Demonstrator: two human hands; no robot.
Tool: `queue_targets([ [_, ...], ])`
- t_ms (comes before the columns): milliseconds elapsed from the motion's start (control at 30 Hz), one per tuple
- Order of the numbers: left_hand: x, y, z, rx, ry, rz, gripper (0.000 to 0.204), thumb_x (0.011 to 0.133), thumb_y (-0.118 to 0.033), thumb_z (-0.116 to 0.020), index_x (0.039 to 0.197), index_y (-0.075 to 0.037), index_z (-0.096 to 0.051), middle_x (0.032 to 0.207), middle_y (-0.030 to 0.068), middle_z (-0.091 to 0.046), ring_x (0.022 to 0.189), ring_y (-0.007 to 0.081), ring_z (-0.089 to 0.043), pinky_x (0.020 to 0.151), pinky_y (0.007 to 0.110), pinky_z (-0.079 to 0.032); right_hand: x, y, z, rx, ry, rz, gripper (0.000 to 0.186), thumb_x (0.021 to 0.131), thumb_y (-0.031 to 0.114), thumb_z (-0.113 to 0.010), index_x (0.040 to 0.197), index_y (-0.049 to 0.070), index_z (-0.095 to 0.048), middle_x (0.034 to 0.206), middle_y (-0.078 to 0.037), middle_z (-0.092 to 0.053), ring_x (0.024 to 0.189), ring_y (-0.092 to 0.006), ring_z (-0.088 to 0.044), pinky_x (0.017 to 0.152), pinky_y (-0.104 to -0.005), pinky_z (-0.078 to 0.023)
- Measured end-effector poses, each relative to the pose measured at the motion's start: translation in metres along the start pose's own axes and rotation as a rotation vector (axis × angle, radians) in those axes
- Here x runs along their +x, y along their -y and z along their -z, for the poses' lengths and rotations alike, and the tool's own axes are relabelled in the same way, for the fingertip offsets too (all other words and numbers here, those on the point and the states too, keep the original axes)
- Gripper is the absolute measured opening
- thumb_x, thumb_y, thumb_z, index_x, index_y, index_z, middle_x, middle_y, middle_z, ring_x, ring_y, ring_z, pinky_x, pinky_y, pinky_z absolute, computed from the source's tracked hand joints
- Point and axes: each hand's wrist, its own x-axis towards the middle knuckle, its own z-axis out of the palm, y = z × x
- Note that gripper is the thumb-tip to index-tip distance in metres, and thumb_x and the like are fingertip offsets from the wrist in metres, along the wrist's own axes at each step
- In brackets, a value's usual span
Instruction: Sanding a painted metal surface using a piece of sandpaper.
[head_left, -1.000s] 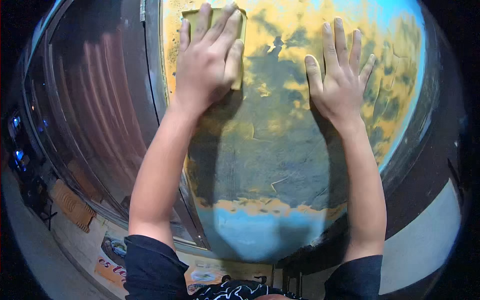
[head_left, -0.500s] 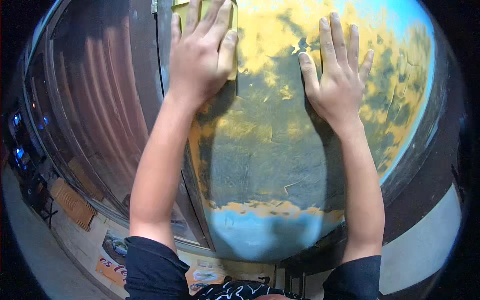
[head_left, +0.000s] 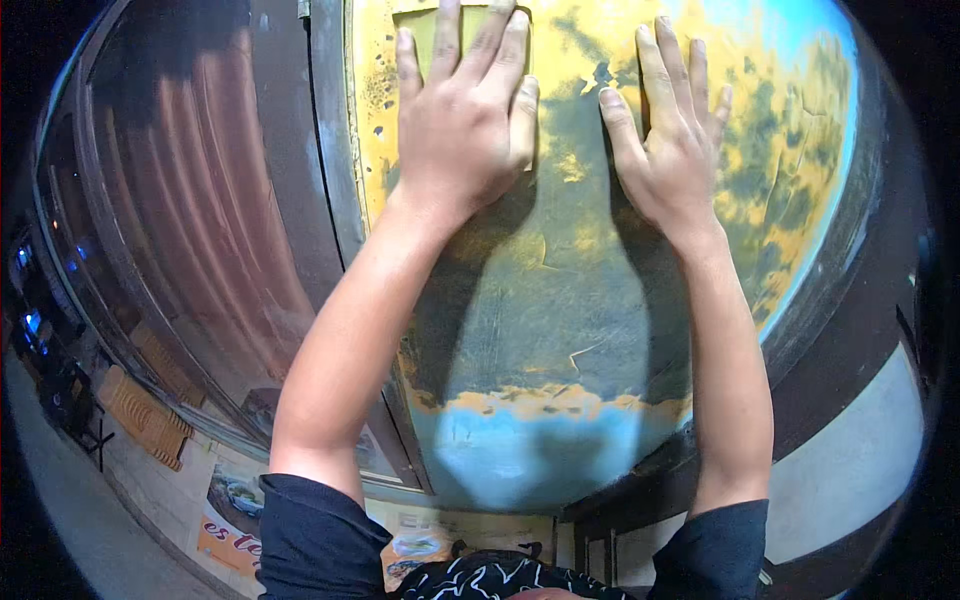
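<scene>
My left hand (head_left: pixel 465 125) lies with its fingers spread over a square yellow-olive sheet (head_left: pixel 420 32), pressing it flat against the upper wall panel. The sheet looks like sandpaper, but its underside is hidden. The panel (head_left: pixel 560 320) is patched in yellow and dark grey, with light blue along its bottom and right edges. Flat on the same panel, to the right, rests my right hand (head_left: pixel 675 150); its fingers are stretched out and nothing is in it. Between the hands is a small chipped spot (head_left: pixel 600 76) in the paint.
A dark frame and a window with a brownish curtain (head_left: pixel 235 180) border the panel on the left. Farther left stands a wooden slatted bench (head_left: pixel 140 410). Below are an orange printed banner (head_left: pixel 228 530) and pale floor tiles. Grey-white surface (head_left: pixel 850 450) shows at lower right.
My left hand has slid right along the panel, and the yellow sheet has moved with it, uncovering the speckled left edge. The right hand stays nearly in place, its fingers slightly closer together.
</scene>
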Motion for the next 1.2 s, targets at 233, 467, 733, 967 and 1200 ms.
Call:
queue_targets([
  [233, 0.032, -0.02, -0.007, -0.469, -0.166, 0.012, 0.051, 0.097, -0.021, -0.041, 0.14, 0.005, -0.037, 0.149, 0.0211, -0.033, 0.141, 0.0365, -0.025, 0.115, 0.048, -0.019, 0.05, 0.042, -0.024, 0.986, -0.694, 0.548, 0.035, 0.091, 0.01, -0.048, 0.118, -0.011, -0.054, 0.123, -0.033, -0.054, 0.112, -0.0433, -0.058, 0.093, -0.0423, -0.05],
  [467, 0.021, 0.011, 0.035, -0.598, -0.239, 0.166, 0.053, 0.085, 0.008, -0.047, 0.138, 0.007, -0.04, 0.143, 0.0247, -0.041, 0.129, 0.0308, -0.047, 0.103, 0.034, -0.042, 0.047, 0.076, -0.01, 0.391, 0.043, 0.044, 0.045, 0.095, 0.015, -0.044, 0.131, -0.012, -0.042, 0.14, -0.031, -0.039, 0.134, -0.0418, -0.036, 0.11, -0.045, -0.032],
  [733, -0.007, 0.067, 0.001, -0.135, -0.333, -0.199, 0.049, 0.082, 0.001, -0.049, 0.131, -0.003, -0.052, 0.136, 0.015, -0.052, 0.133, 0.0319, -0.042, 0.112, 0.044, -0.027, 0.02, 0.092, -0.044, 0.178, -0.27, 0.299, 0.058, 0.095, 0.024, -0.042, 0.141, -0.009, -0.032, 0.153, -0.025, -0.022, 0.145, -0.0346, -0.016, 0.116, -0.0456, -0.013],
  [967, 0.007, 0.023, 0.021, -0.012, -0.049, 0.106, 0.047, 0.09, -0.016, -0.041, 0.135, 0.0, -0.048, 0.145, 0.0167, -0.042, 0.14, 0.0369, -0.029, 0.115, 0.047, -0.017, 0.033, 0.043, -0.08, 0.145, -0.478, 0.445, 0.057, 0.097, 0.027, -0.038, 0.14, -0.01, -0.032, 0.152, -0.025, -0.023, 0.144, -0.0355, -0.016, 0.116, -0.0467, -0.012],
  [1200, 0.002, 0.027, 0.021, 0.097, -0.014, 0.123, 0.048, 0.094, -0.021, -0.036, 0.136, 0.0, -0.048, 0.148, 0.0166, -0.038, 0.141, 0.0343, -0.026, 0.116, 0.045, -0.015, 0.016, 0.051, -0.02, 0.099, 0.171, 0.011, 0.06, 0.101, 0.034, -0.029, 0.146, -0.006, -0.021, 0.155, -0.022, -0.018, 0.145, -0.0329, -0.011, 0.117, -0.0453, -0.009],
])
